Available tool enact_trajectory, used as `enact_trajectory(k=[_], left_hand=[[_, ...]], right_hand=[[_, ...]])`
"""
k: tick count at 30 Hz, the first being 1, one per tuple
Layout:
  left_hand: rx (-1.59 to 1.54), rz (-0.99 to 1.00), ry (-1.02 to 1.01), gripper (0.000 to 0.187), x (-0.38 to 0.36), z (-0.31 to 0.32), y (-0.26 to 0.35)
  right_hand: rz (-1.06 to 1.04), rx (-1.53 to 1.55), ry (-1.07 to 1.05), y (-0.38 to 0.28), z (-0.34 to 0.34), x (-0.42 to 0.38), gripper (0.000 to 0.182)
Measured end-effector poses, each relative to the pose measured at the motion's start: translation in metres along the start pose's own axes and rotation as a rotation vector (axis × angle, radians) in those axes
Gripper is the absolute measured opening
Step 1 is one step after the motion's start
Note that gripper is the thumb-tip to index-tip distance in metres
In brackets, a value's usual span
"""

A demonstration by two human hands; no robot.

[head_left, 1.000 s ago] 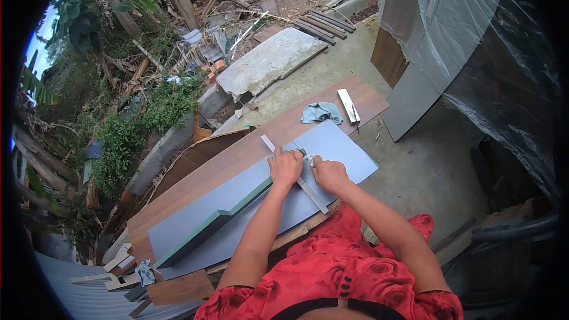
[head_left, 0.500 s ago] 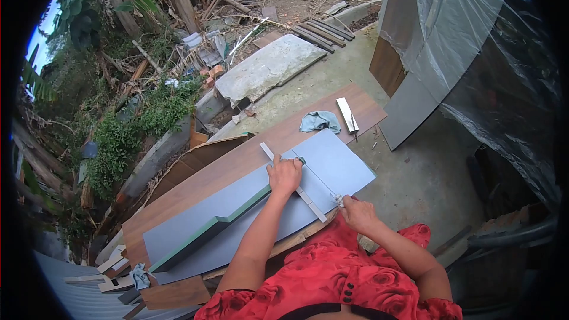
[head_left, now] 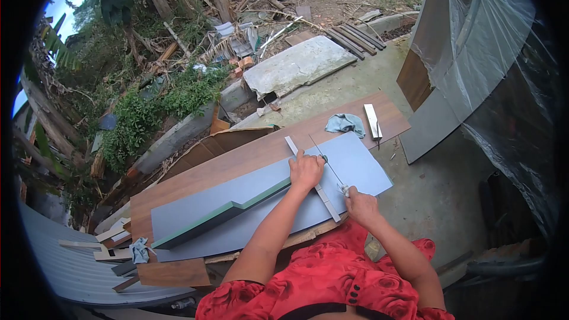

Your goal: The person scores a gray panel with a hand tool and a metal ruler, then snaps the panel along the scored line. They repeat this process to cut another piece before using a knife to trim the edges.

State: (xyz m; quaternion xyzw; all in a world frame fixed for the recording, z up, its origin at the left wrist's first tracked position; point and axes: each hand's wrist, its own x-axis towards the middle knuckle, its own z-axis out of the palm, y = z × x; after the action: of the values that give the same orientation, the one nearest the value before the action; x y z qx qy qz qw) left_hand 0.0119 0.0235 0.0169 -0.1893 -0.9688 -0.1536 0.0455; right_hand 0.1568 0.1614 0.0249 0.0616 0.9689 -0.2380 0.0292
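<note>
The left hand (head_left: 307,169) rests, fingers bent, over a pale bar (head_left: 325,200) that crosses the grey board (head_left: 363,163); whether those fingers grip anything, I cannot tell. The right hand (head_left: 361,203) has its fingers closed around a small pale tool (head_left: 344,189), beside a thin dark line (head_left: 333,172) on that board, which lies over a brown board (head_left: 237,166) near a crumpled cloth (head_left: 345,123).

Pale slab (head_left: 299,66) near dark bars (head_left: 354,41) | plastic sheeting (head_left: 492,53) over panels (head_left: 430,127) | corrugated sheet (head_left: 62,249)
</note>
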Motion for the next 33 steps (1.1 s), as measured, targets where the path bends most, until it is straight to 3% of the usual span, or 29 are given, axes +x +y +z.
enact_trajectory(k=[5, 13, 17, 18, 27, 33], left_hand=[[0.004, 0.021, -0.054, 0.042, 0.000, -0.008, 0.001], [-0.045, -0.008, 0.008, 0.040, -0.004, -0.007, -0.002], [-0.077, 0.011, 0.059, 0.039, -0.004, -0.007, -0.003], [-0.077, -0.022, -0.087, 0.041, -0.003, -0.012, -0.002], [-0.120, -0.012, -0.040, 0.040, -0.002, -0.009, -0.004], [-0.113, 0.008, 0.003, 0.039, -0.003, -0.006, -0.005]], right_hand=[[0.072, -0.049, -0.058, 0.016, -0.009, -0.057, 0.021], [-0.079, -0.086, 0.044, -0.017, 0.003, 0.051, 0.024], [-0.078, -0.092, 0.078, -0.025, 0.008, 0.065, 0.024], [-0.091, -0.095, 0.069, -0.023, 0.008, 0.060, 0.024], [0.019, -0.188, -0.008, 0.018, 0.003, -0.058, 0.023], [-0.033, -0.181, -0.002, -0.007, -0.008, 0.006, 0.023]])
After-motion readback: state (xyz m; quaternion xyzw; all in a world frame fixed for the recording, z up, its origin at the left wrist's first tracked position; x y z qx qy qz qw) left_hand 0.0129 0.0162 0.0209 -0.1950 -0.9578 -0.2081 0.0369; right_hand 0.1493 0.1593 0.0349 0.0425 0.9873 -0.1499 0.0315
